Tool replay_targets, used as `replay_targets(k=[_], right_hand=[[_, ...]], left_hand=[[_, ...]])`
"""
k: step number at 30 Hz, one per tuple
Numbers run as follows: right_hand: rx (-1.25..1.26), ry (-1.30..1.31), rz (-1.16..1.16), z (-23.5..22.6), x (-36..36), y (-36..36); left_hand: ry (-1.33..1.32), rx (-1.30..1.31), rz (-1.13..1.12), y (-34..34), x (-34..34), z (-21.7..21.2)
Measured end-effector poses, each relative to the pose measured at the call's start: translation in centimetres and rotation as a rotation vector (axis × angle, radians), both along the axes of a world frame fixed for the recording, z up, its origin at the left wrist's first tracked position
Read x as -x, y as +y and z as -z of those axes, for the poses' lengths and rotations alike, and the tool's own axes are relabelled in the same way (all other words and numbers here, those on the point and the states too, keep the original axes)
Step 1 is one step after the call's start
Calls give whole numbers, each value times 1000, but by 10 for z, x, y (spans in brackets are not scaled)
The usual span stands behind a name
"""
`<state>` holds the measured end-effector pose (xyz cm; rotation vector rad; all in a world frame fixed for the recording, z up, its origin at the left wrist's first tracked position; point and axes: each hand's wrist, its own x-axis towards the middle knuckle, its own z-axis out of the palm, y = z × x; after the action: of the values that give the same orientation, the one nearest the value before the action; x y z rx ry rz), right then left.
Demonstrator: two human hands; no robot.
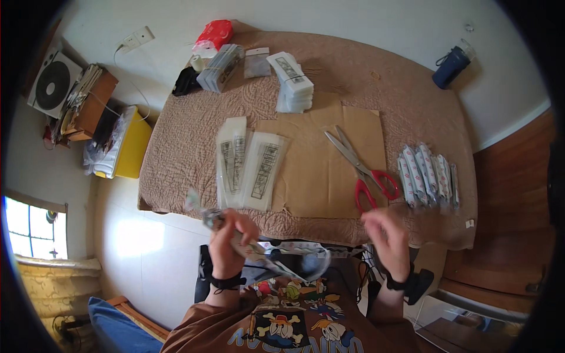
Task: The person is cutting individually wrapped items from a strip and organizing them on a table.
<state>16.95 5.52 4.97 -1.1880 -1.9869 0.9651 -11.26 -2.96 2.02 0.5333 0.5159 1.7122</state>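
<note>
My left hand [232, 238] is closed around a rolled, clear-wrapped patterned packet [253, 250] that slants from upper left to lower right in front of my chest. My right hand [385, 232] hovers just off the near edge of the bed, blurred, fingers apart and holding nothing. Red-handled scissors [365, 170] lie shut on a sheet of brown cardboard [321, 165] just beyond my right hand. To their right lies a row of several rolled packets [428, 173]. Flat clear sleeves [247, 162] lie beyond my left hand.
A brown quilted bed [365, 76] holds a stack of white packets [292, 82], a clear bundle [220, 67] and a red bag [213, 32] at its far side. A yellow box [132, 144] and wooden cabinet [91, 103] stand left. A dark blue bottle [450, 66] sits on the floor, far right.
</note>
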Motion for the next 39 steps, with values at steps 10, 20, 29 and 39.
replay_targets(k=[10, 20, 29, 39], right_hand=[[-377, -512, 193, 16, 21, 54], [-339, -609, 226, 15, 9, 64], [637, 952, 172, 17, 13, -21], [902, 574, -442, 70, 22, -115]], left_hand=[[717, 104, -798, 1, -4, -8], [737, 31, -423, 20, -56, 8], [732, 128, -495, 34, -57, 12], [777, 46, -553, 30, -57, 8]])
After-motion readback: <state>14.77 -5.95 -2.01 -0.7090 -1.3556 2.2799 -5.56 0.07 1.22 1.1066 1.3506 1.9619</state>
